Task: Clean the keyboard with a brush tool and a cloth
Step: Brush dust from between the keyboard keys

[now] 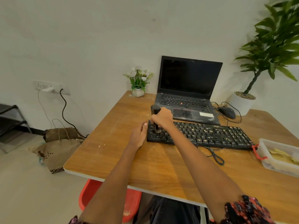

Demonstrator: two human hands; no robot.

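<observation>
**Brush on keyboard, one tool in hand**

My right hand (162, 118) is clenched round one black cylindrical brush tool (155, 118), held upright, bristles down on the left end of one black crumb-strewn plastic keyboard (200, 135). My left hand (140, 135), fingers straight, rests against that keyboard's left edge. Beyond my grip: one open black laptop (187, 89). One black mouse (226, 112) lies far right.

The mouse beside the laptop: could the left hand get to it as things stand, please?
Probably not easily. The left hand rests at the keyboard's left end, while the mouse lies beyond its far right side, with the right hand and brush tool between.
</observation>
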